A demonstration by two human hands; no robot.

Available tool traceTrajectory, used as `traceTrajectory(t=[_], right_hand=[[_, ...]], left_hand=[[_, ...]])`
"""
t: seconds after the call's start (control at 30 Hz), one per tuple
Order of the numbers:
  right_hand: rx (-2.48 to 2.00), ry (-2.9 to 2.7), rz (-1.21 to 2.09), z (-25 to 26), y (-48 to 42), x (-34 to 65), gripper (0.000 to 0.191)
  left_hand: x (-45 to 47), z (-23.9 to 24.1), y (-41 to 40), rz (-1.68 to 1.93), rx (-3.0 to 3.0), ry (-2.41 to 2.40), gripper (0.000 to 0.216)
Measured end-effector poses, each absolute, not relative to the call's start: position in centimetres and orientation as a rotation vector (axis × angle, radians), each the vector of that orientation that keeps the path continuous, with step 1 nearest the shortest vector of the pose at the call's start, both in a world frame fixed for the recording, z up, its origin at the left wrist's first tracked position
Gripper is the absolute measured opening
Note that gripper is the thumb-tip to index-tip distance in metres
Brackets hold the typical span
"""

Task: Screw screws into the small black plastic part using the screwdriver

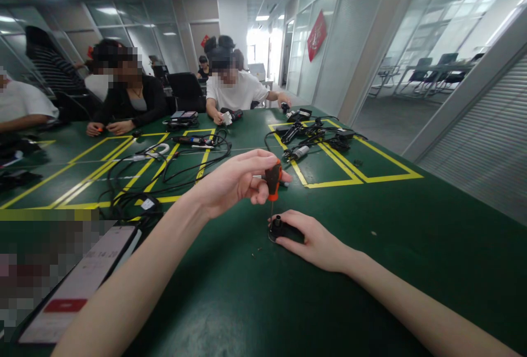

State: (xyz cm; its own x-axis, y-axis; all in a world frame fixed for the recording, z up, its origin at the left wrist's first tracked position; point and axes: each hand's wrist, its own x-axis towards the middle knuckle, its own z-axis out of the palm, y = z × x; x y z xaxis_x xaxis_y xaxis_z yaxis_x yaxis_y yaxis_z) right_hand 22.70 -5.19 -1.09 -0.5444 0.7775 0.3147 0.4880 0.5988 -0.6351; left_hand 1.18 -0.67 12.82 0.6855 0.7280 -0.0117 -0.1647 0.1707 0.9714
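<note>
Left hand (247,181): gripping the screwdriver (273,180) by its orange-and-black handle, some fingers hidden behind it.
Screwdriver tip: points down at the black part (280,230); too small to tell if seated.
Right hand (315,236): thumb and fingers pinch the black part, covering much of it.
Black part: on the tabletop (230,291), well in from its right edge; exact kind unclear.
Tabletop's near edge: out of view.

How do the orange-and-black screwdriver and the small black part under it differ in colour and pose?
Colour: the screwdriver shows orange and black; the small part looks black.
Pose: the screwdriver stands nearly upright, shaft down; the part sits low at the green table.
Both are held: left hand above, right hand below.
</note>
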Motion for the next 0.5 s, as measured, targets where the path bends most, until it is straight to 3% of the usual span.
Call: traceTrajectory(t=[0.17,0.5], right_hand=[[-1.000,-2.244,0.661,-0.89,-5.23,22.67,0.028],[-1.009,-2.237,0.646,-0.63,-5.31,22.61,0.026]], left_hand=[[1.23,12.86,-0.65,0.667,1.197,0.562,0.030],[1.17,12.73,-0.65,0.693,1.241,0.550,0.020]])
